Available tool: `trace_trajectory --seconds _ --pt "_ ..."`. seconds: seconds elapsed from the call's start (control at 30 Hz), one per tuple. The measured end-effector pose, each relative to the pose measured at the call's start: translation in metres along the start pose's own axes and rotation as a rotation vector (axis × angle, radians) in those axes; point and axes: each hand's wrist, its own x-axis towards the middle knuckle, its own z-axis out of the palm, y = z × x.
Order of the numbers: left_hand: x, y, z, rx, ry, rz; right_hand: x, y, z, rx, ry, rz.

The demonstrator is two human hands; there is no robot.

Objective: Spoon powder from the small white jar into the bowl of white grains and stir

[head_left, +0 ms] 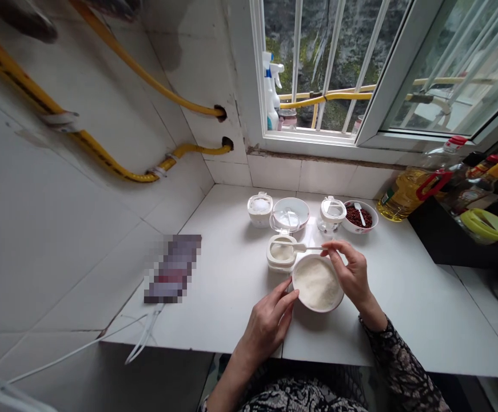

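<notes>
A white bowl [318, 284] of pale, grainy powder stands near the counter's front edge. My left hand [271, 320] rests its fingertips on the bowl's left rim, fingers slightly bent and apart from the thumb. Between thumb and fingers, my right hand [349, 272] pinches the handle of a small white spoon [301, 247] above the bowl's far rim. The spoon's head is over the open white jar [281, 257], which holds similar pale contents. Whether the spoon carries any powder is too small to tell.
Behind stand a jar with white contents [260, 209], a white bowl [290, 214], another jar [331, 214] and a bowl of reddish-brown bits [359, 217] with a spoon. An oil bottle [398, 194] and black rack [450, 237] are right. A blurred flat object [174, 269] with cables lies left.
</notes>
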Motion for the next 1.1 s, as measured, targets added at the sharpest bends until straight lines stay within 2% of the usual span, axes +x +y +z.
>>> trace_trajectory --seconds 0.1,0.2,0.33,0.43,0.53,0.7,0.8,0.93,1.1 --pt "0.001 0.001 -0.001 0.002 0.007 0.005 0.001 0.006 -0.012 0.011 0.009 0.083" --pt "0.001 0.001 -0.001 0.003 0.005 0.012 0.003 0.009 -0.019 -0.068 0.004 0.022" --pt "0.0 0.0 0.0 0.009 -0.005 0.007 0.001 0.007 -0.008 -0.197 -0.165 -0.185" --pt "-0.001 -0.001 0.002 0.017 -0.004 0.004 -0.004 0.006 0.004 -0.199 -0.307 -0.218" --pt "-0.002 -0.002 0.002 0.013 0.001 0.003 -0.007 0.006 0.007 -0.136 -0.325 -0.08" --pt "-0.001 -0.001 0.001 0.006 0.001 0.003 0.0 0.007 -0.005 0.045 -0.206 0.31" --pt "-0.001 0.0 0.0 0.001 0.003 0.006 0.004 0.007 -0.009 0.203 -0.177 0.478" --pt "0.0 0.0 0.0 0.005 0.007 0.006 0.007 0.006 -0.009 0.332 -0.141 0.573" --pt "0.0 0.0 0.0 0.011 0.007 0.004 0.008 0.007 -0.006 0.345 -0.134 0.598"
